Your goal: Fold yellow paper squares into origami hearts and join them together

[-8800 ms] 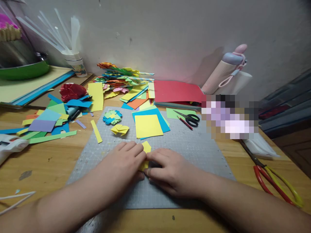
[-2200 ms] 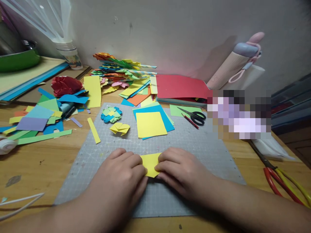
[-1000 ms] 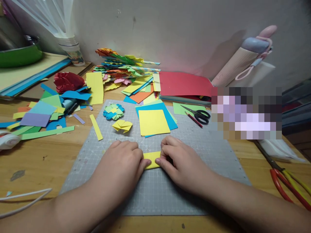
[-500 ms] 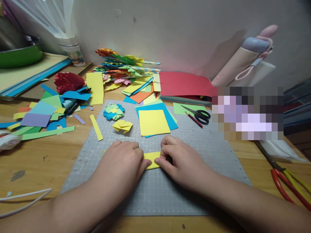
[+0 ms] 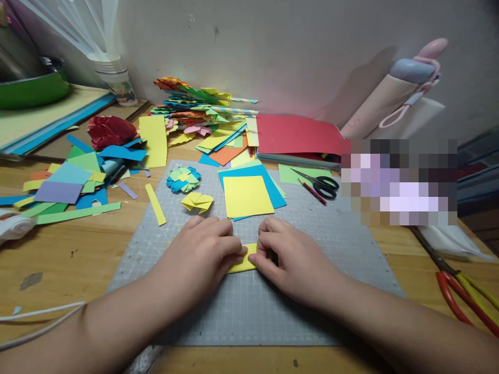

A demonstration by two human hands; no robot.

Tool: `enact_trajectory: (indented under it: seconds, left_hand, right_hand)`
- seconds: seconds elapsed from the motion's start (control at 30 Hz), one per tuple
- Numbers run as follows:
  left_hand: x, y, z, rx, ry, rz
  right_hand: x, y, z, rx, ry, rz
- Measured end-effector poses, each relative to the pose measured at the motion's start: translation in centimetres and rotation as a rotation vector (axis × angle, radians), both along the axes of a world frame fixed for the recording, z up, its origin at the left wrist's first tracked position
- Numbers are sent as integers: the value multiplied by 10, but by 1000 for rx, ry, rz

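Observation:
A small folded yellow paper (image 5: 245, 262) lies on the grey cutting mat (image 5: 273, 311), pinned between both hands. My left hand (image 5: 198, 257) presses its fingertips down on the paper's left part, fingers close together. My right hand (image 5: 292, 259) has its fingers curled and pinches the paper's right end. Most of the paper is hidden under the fingers. Farther back on the mat sit a yellow square sheet (image 5: 247, 196) on blue sheets, a folded yellow piece (image 5: 197, 201) and a blue-green paper flower (image 5: 183, 178).
Black scissors (image 5: 317, 184) and a red pencil lie at the mat's back right. Red-and-yellow-handled scissors (image 5: 463, 291) lie on the wooden table at right. Coloured paper scraps (image 5: 70, 187), a red paper flower (image 5: 109, 131) and a red sheet (image 5: 298, 135) crowd the back.
The yellow paper went from a wider pointed shape to a narrow strip. In the last half second my left fingers slid right over the paper toward my right hand.

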State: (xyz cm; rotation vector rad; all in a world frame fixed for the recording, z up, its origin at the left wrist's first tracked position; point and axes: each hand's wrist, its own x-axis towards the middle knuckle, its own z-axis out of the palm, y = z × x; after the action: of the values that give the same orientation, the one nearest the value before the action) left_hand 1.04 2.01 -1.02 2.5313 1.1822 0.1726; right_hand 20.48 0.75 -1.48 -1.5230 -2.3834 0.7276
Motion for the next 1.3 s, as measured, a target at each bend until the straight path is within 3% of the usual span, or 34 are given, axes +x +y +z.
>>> enact_trajectory:
  seconds: [0.17,0.33,0.4,0.5,0.67,0.8,1.07,1.3]
  left_hand:
    - [-3,2,-1,27,-23,-7]
    - [-4,4,-3,18,-20,-6]
    - [-4,4,-3,17,-23,-4]
    - [-4,5,-3,16,-34,-5]
    - [-4,5,-2,5,-40,0]
    - [-4,6,-2,5,-44,7]
    - [-6,4,-3,8,-74,1]
    - [-6,2,-2,36,-75,2]
  right_hand:
    - [6,-4,4,190,84,84]
    - [10,-16,8,315,196,500]
    - [9,-20,6,345,172,591]
    - [5,-23,4,353,139,596]
    - [-2,-27,6,208,70,531]
    - [-4,-32,3,290,20,589]
    - [5,-36,0,171,214,428]
    - [-10,-47,2,302,83,450]
